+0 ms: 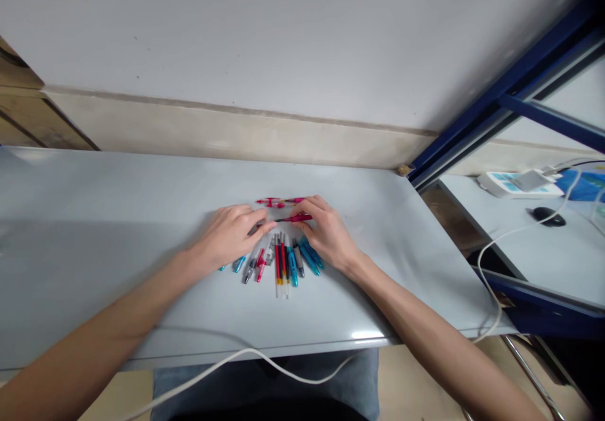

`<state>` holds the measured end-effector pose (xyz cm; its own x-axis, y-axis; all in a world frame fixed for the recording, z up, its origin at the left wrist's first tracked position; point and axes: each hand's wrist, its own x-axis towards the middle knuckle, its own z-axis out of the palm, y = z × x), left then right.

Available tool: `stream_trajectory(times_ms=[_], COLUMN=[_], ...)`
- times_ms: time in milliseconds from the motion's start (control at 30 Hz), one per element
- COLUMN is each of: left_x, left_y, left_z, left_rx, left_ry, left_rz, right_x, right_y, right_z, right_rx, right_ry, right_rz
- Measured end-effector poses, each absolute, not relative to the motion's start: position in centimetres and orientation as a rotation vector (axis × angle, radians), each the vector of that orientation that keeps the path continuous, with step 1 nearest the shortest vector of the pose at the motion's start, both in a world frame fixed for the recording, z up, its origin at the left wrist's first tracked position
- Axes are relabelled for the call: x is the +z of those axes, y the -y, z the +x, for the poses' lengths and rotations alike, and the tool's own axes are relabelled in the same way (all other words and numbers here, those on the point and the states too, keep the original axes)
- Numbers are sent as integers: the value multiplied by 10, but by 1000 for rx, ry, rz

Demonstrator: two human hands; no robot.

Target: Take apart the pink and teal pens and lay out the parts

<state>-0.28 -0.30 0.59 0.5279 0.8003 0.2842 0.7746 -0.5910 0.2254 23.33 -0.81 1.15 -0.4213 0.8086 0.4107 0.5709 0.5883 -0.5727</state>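
Just above a fan of pen parts, my left hand [235, 230] and my right hand [327, 227] meet. A red pen barrel [301, 218] is pinched between the thumb and fingers of my right hand. From its left end a thin dark pen refill [282, 220] reaches to my left fingertips, which are closed around it. Below lie several refills [283, 257] with red and black ink, side by side. Clear pen barrels and caps [250, 266] are left of them, blue pen pieces [309, 254] right. Behind my fingers sit red pen parts [270, 201].
The grey table [94, 219] backs onto a white wall. A white cable [265, 361] crosses the front edge. On the right, past a blue metal frame [477, 87], a second table holds a black mouse [548, 216] and a white device [520, 184].
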Motion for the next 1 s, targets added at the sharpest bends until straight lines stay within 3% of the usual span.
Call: stream_trajectory(times_ms=[333,533,833,1000], left_x=[15,14,10,6], left_y=[9,14,-5,-3], left_z=[1,6,-15,-8], left_rx=[641,686,991,985], left_ry=[-1233,-1255,-1535,-1472], left_rz=[3011,2926,2519,2447], right_x=[16,18,30,28], right_y=[18,17,7,31], right_z=[224,223,249,224], right_rx=[394,337,299,389], right_ry=[2331,2383,1963,2256], right_rz=[-1085,-1074,-1259,-1088])
